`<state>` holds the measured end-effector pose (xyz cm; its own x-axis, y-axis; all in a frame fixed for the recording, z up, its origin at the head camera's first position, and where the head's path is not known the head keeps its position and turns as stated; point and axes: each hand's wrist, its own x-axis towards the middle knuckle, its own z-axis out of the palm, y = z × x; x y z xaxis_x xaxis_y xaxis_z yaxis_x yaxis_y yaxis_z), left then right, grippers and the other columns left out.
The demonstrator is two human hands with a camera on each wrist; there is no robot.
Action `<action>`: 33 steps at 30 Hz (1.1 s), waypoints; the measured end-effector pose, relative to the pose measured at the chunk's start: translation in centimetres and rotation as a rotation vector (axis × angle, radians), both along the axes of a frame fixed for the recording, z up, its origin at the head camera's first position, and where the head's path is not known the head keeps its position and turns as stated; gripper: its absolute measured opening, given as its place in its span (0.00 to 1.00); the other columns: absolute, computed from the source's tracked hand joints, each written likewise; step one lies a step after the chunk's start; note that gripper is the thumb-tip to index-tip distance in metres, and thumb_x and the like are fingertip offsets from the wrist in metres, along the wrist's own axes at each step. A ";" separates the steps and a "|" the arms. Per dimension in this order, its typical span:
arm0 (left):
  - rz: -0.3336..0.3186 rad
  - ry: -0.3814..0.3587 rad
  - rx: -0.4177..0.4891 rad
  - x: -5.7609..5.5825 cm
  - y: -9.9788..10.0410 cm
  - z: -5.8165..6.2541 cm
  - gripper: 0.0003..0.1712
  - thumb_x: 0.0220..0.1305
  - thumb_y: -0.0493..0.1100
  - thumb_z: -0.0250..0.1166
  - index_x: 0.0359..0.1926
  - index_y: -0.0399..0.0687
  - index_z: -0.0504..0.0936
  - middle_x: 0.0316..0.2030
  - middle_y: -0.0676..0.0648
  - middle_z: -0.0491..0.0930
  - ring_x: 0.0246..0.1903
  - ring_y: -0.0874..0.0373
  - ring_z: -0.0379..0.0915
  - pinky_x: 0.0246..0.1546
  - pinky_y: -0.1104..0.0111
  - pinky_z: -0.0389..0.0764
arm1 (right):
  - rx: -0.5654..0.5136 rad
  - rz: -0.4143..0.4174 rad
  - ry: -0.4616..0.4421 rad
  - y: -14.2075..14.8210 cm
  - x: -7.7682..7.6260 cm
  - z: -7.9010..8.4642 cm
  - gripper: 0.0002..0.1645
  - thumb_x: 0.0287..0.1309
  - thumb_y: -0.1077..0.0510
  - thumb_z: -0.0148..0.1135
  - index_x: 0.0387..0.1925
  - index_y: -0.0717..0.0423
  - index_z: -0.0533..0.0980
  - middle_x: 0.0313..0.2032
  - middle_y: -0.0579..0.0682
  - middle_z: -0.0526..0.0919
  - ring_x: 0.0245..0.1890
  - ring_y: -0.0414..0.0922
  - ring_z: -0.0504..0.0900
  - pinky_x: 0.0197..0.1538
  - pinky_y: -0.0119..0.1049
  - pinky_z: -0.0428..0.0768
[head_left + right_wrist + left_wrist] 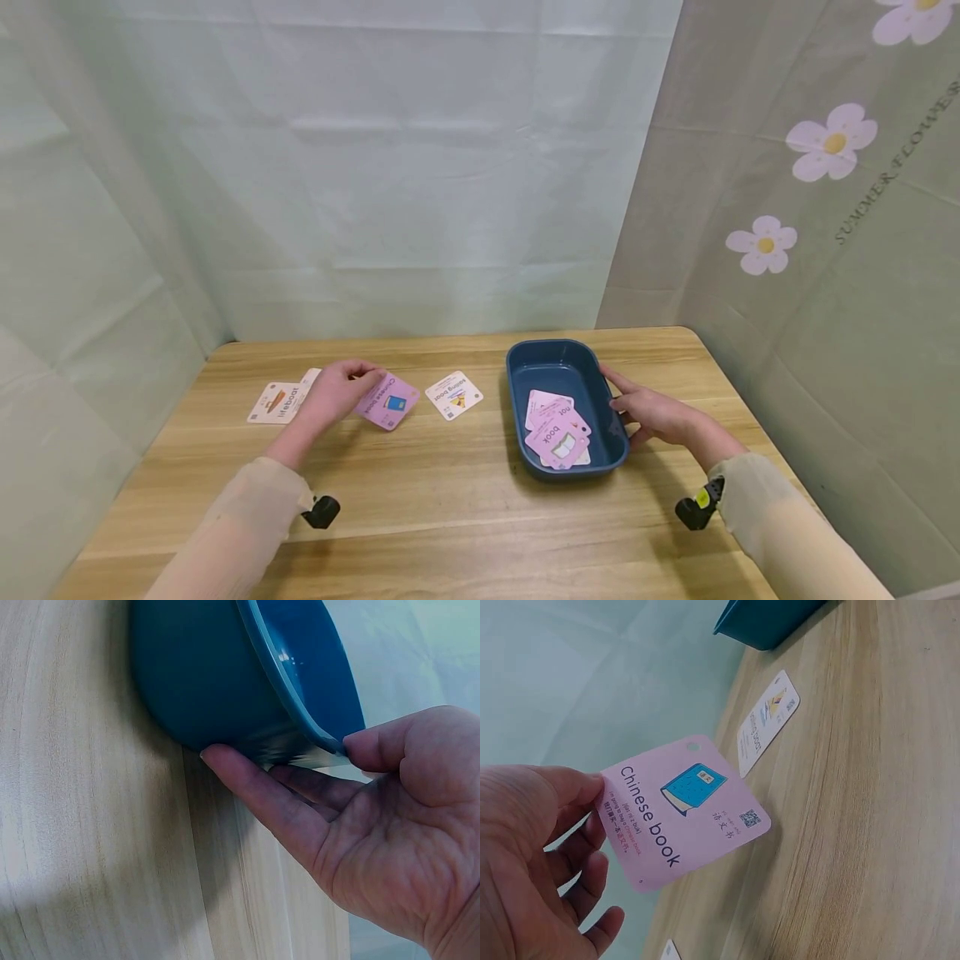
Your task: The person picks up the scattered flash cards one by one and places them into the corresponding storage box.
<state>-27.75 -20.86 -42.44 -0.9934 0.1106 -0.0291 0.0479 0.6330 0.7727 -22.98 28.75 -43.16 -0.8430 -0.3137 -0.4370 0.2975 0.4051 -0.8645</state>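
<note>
My left hand (333, 398) pinches a pink "Chinese book" card (686, 814) by one edge, tilted above the wooden table. The other fingers of that hand curl loosely behind the card in the left wrist view. At the right, my right hand (662, 415) touches the side of a dark blue tray (557, 357). Its thumb (375, 746) meets the rim, and fairly straight fingers (259, 791) rest against the outer wall. Inside the tray lie several overlapping cards, with a pink "book" card (557, 440) on top.
A white "sailing boat" card (454, 395) lies on the table (420, 517) between the left hand and the tray. Left of that hand is a "lifeboat" card (276, 403), overlapping another white card partly hidden by the hand. Curtains (420, 167) stand behind and beside the table.
</note>
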 end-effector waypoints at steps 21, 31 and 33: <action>0.058 -0.032 0.176 0.4 1.3 0.0 0.23 0.75 0.53 0.61 0.56 0.38 0.81 0.53 0.39 0.80 0.53 0.47 0.73 0.55 0.57 0.73 | 0.002 0.003 0.012 0.1 0.0 -0.1 0.43 0.77 0.62 0.40 0.83 0.39 0.35 0.78 0.70 0.38 0.69 0.72 0.63 0.47 0.58 0.84; 0.123 -0.056 0.317 0.6 2.0 0.1 0.25 0.74 0.55 0.62 0.58 0.39 0.81 0.51 0.41 0.76 0.51 0.49 0.66 0.52 0.59 0.67 | 0.008 0.000 0.011 0.0 0.0 0.0 0.43 0.77 0.62 0.40 0.83 0.39 0.35 0.78 0.71 0.39 0.67 0.71 0.65 0.47 0.58 0.84; 0.132 -0.057 0.345 0.6 2.2 0.1 0.26 0.73 0.56 0.63 0.58 0.39 0.81 0.52 0.42 0.77 0.53 0.49 0.66 0.55 0.58 0.66 | 0.009 -0.003 0.010 0.0 0.0 0.0 0.44 0.77 0.62 0.40 0.83 0.39 0.35 0.78 0.71 0.39 0.66 0.71 0.66 0.47 0.57 0.84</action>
<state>-27.15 -18.68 -42.36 -0.9977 -0.0049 -0.0681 -0.0658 0.3327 0.9407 -22.95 28.78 -43.17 -0.8483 -0.3070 -0.4313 0.2899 0.4124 -0.8637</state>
